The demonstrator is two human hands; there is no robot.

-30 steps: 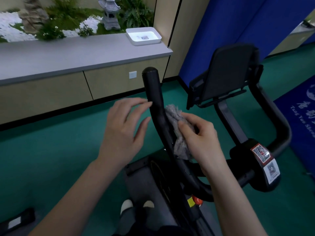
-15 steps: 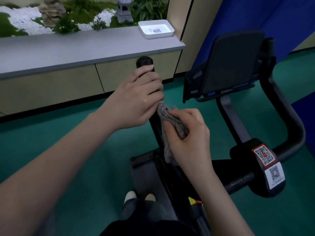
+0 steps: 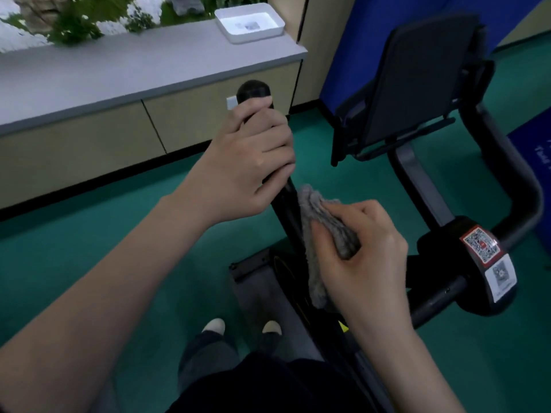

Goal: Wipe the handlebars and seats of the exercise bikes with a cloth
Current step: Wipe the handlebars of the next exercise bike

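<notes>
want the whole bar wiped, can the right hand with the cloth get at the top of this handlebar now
Probably not all of it: the left hand grips the handlebar below its tip, covering that stretch. The right hand holds the cloth against the bar lower down; only the tip shows bare.

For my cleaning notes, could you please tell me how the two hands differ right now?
The left hand wraps bare around the handlebar near its top end; the right hand sits lower on it. The left hand holds only the bar; the right hand grips a grey cloth pressed against it. Both work on the same black bar.
</notes>
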